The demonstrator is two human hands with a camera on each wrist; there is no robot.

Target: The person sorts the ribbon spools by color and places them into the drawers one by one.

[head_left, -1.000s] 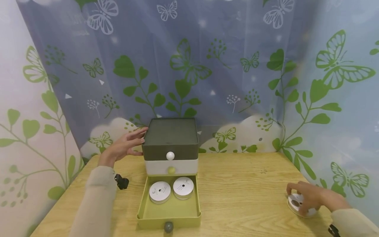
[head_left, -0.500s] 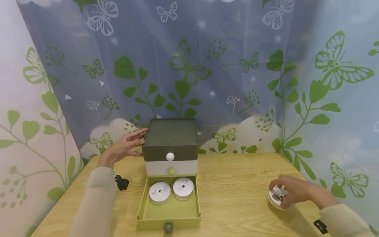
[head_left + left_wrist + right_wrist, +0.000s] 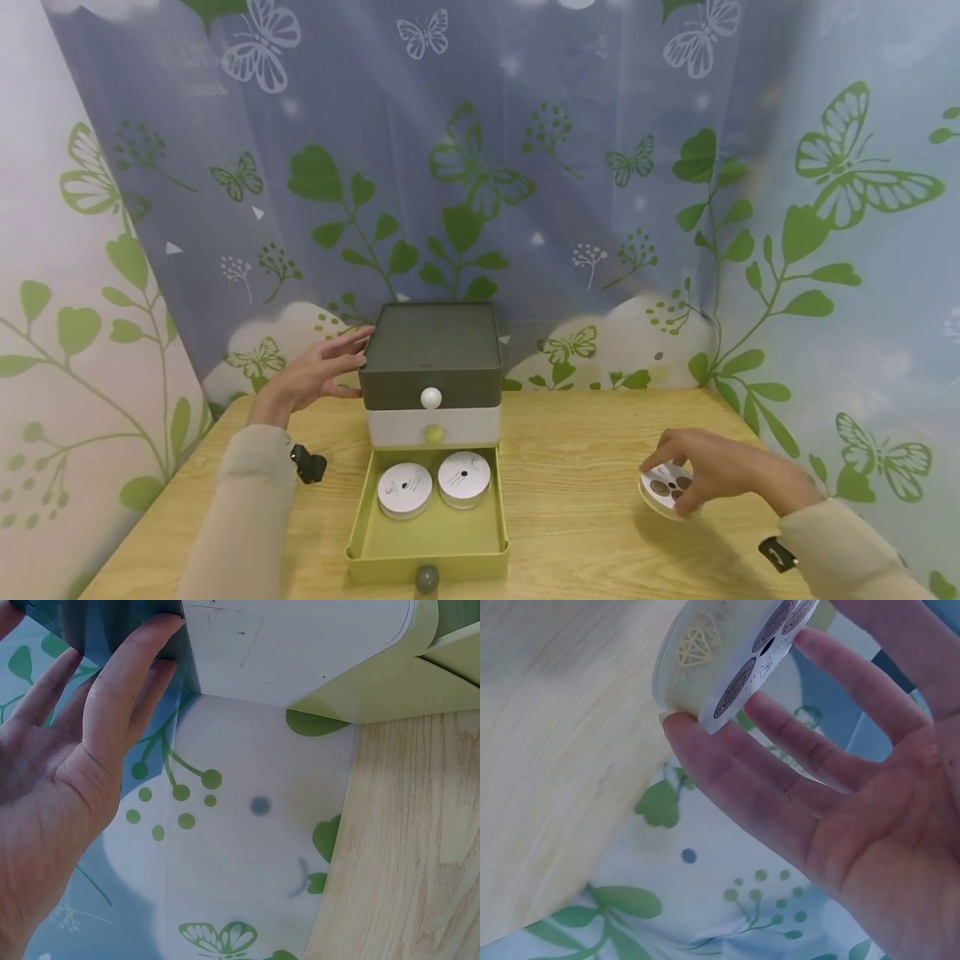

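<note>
My right hand point(image 3: 723, 467) grips a white ribbon spool point(image 3: 654, 498) by its rim, tilted above the right side of the table. In the right wrist view the spool point(image 3: 727, 664) shows pale cream ribbon with a yellow line pattern and round cut-outs in its face. My left hand point(image 3: 311, 375) rests its extended fingers against the left side of a stacked drawer box, at its dark green top unit point(image 3: 435, 342). The bottom green drawer point(image 3: 431, 537) is pulled out. Two white spools, one at left point(image 3: 405, 490) and one at right point(image 3: 463, 477), lie flat at its back.
A white middle drawer point(image 3: 397, 425) with a green knob is closed, as is the dark top one with a white knob point(image 3: 431, 398). The wooden table point(image 3: 577, 517) extends to the right. A leaf-and-butterfly curtain point(image 3: 570, 208) hangs behind and on both sides.
My right hand has carried the spool leftward across the right side of the table, toward the pulled-out drawer. The left hand stays in place against the box.
</note>
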